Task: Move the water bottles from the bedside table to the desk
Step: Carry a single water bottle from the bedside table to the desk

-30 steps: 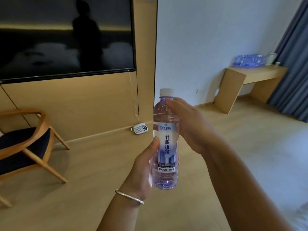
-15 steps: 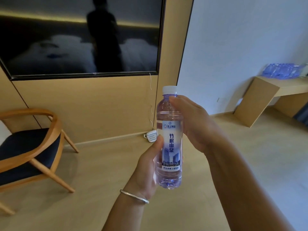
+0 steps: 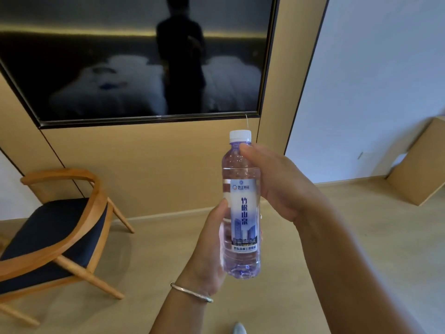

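Between two hands, out in front of the wall-mounted television, one water bottle stands upright in the air with its white cap on top; the left hand wraps the lower half, thumb along the label's edge, and the right hand curls round the shoulder just under the cap; both are closed on it, neither slack. It hangs below the television's lower right corner, well clear of the floor.

The step in hand looks like the carry to the desk, of which only a wooden end panel shows, far to the right of the television; its top is out of view, so I cannot tell what stands there. To do it well, keep the bottle vertical and keep the low grip as the bearing one; the plastic wall likely dents under a hard squeeze, so firm and even is enough; turn toward the desk before walking.

Counted: one bottle, one cap, two hands, one bracelet on the left wrist, one wooden chair with a dark seat below the television's left end; the bedside table is not in view.
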